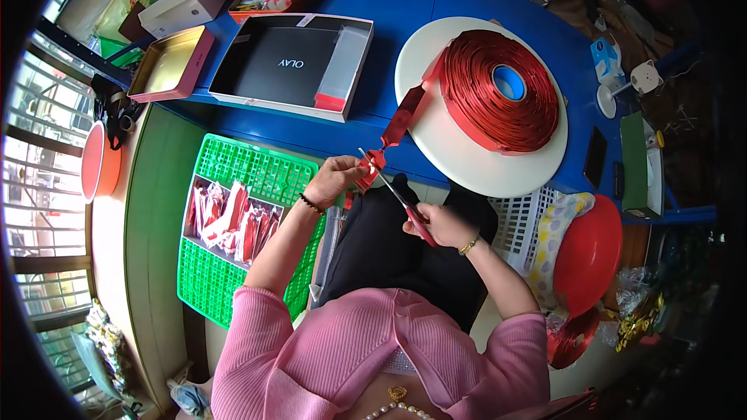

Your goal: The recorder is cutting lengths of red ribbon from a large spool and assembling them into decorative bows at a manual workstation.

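My left hand is closed on a shiny red foil strip, pinching it near its lower end. From there the strip runs up to a large coiled red roll with a blue core, lying on a round white board. In my right hand are scissors with red handles. Their blades reach up to the strip beside my left fingertips; whether they have cut into it I cannot tell. Both hands are above my lap, just in front of the table edge.
A blue table carries a black-lined box, a pink tray and a phone-like dark slab. At left, a green crate holds a box of red-and-white packets. A white basket and red basin stand right.
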{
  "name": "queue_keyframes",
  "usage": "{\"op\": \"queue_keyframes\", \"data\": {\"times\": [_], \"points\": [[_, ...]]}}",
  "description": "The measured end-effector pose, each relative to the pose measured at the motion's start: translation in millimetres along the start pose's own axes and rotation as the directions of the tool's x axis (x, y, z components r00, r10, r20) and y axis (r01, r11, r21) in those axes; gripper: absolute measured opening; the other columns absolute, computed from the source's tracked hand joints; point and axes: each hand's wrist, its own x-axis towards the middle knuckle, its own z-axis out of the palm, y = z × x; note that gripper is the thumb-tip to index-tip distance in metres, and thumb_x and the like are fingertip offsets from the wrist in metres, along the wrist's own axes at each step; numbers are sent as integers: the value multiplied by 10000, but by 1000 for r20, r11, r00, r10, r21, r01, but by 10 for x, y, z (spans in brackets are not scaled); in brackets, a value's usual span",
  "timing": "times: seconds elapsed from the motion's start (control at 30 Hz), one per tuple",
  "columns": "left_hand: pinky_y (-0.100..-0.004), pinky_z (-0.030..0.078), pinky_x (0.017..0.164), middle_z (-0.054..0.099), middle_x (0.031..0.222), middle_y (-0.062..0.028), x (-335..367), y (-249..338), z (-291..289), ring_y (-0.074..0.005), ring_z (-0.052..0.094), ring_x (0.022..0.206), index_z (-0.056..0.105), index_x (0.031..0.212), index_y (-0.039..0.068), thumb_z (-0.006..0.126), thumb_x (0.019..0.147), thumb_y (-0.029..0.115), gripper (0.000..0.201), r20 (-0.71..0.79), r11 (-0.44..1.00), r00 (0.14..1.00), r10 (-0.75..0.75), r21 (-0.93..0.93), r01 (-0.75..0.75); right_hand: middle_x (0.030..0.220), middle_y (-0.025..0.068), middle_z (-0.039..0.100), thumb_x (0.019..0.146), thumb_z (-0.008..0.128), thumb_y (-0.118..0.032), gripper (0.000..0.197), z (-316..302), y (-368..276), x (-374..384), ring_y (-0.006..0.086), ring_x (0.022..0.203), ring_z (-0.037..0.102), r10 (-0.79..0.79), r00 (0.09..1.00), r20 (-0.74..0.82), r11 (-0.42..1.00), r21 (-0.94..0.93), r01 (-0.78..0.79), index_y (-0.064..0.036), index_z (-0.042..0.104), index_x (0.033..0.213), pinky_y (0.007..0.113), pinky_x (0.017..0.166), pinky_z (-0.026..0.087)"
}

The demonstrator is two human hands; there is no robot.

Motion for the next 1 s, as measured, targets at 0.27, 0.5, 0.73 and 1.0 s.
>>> {"op": "queue_keyframes", "data": {"times": [0.27, 0.5, 0.73, 1.0], "points": [[-249, 451, 676, 649, 752, -43, -24, 51, 4, -100, 592, 696, 651, 828, 14, 588, 845, 104, 111, 19, 998, 999, 42, -56, -41, 577, 56, 625, 701, 775, -181, 260, 13, -391, -302, 82, 525, 582, -320, 911, -261, 768, -634, 88, 12, 602, 705, 249, 481, 452], [-259, 507, 511, 589, 850, -94, -207, 739, 121, -159, 600, 658, 609, 855, -76, 546, 807, -62, 80, -127, 442, 525, 841, 722, -533, 660, 131, 631, 676, 749, -168, 256, -883, -908, -452, 203, 596, 637, -696, 431, -574, 640, -769, 10, -16, 559, 753, 306, 561, 473], [-181, 401, 604, 556, 761, -24, -636, 1310, 505, -55, 508, 674, 599, 851, -64, 590, 815, -9, 66, -298, 646, 576, 761, 419, -638, 864, 171, 619, 716, 688, -242, 248, -1525, -1092, -415, 355, 794, 592, -744, 316, -588, 512, -806, -296, -45, 601, 838, 433, 695, 473], [-177, 411, 597, 568, 748, 21, -894, 1485, 801, -25, 507, 683, 618, 878, -33, 579, 849, 18, 71, -290, 694, 637, 714, 179, -697, 1144, 145, 528, 682, 780, -226, 638, -55, -1040, -397, 207, 1104, 491, -831, 398, -389, 556, -617, 557, -7, 460, 1188, 329, 953, 379]]}}
